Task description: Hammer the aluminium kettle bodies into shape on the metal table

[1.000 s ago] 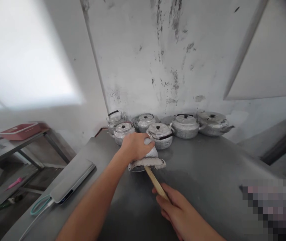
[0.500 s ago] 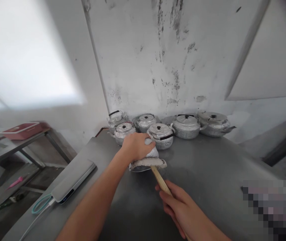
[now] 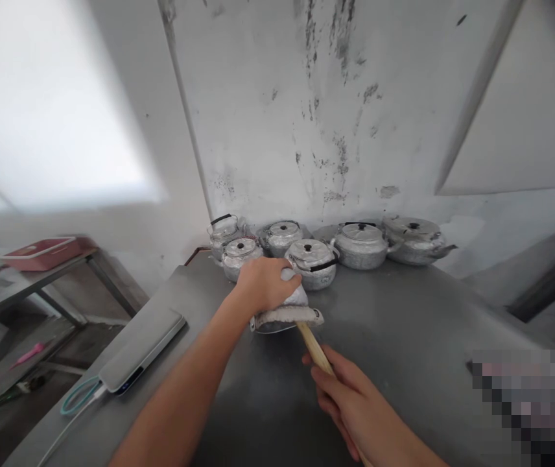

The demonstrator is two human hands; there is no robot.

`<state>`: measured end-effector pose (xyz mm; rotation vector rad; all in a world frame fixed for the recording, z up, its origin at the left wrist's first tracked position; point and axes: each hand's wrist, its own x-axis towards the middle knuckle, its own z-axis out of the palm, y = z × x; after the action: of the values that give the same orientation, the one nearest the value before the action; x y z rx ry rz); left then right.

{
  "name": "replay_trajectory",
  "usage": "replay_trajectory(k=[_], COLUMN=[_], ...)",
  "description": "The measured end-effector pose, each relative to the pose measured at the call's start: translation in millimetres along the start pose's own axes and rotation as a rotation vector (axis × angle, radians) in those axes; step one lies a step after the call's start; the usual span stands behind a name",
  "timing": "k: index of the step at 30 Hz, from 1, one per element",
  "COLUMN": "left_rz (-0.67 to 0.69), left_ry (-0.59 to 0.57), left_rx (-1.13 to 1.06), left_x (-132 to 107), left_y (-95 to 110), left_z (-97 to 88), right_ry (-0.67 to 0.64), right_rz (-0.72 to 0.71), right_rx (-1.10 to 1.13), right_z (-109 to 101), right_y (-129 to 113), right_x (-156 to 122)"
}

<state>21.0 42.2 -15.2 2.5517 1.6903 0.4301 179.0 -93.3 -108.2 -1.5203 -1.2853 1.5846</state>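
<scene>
My left hand (image 3: pixel 265 283) is closed over the top of a silvery metal vessel (image 3: pixel 295 297) at the middle of the table. Its pale, uneven rim (image 3: pixel 284 316) faces me, and a dark gap shows beneath it. From below right, my right hand (image 3: pixel 348 395) wraps round a light wooden handle (image 3: pixel 312 345). The handle's far end meets the rim; whatever lies beyond is hidden. Just behind my left hand stand a small lidded kettle (image 3: pixel 239 259) and a larger one with a black handle (image 3: pixel 312 272).
More aluminium kettles (image 3: pixel 362 250) line the wall at the back of the grey table (image 3: pixel 404 337). A power bank (image 3: pixel 144 350) with a cable lies at left. Further left, a side table holds a red basket (image 3: pixel 47 254). A blurred-out patch covers the lower right.
The wooden handle has shifted slightly right where it meets the rim, and my right hand has moved marginally with it. My left hand and the metal vessel stay in place.
</scene>
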Motion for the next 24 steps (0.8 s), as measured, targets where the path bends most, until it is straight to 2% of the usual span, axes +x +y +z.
replay_trajectory(k=[5,10,19,24], left_rz=[0.005,0.009,0.010,0.001], left_ry=[0.023,0.018,0.010,0.010], left_rx=[0.012,0.009,0.010,-0.007], left_x=[0.1,0.0,0.6,0.8], left_y=[-0.8,-0.8,-1.6,-2.0], left_z=[1.7,1.5,1.9,2.4], right_ry=[-0.033,-0.026,0.023,-0.007], right_rz=[0.038,0.003,-0.087,-0.115], right_rx=[-0.049,-0.073,-0.196,-0.219], right_z=[1.7,1.7,-1.6,-1.7], right_y=[-2.3,3.1,-0.9,2.5], right_x=[-2.0,-1.9,-6.4,-5.3])
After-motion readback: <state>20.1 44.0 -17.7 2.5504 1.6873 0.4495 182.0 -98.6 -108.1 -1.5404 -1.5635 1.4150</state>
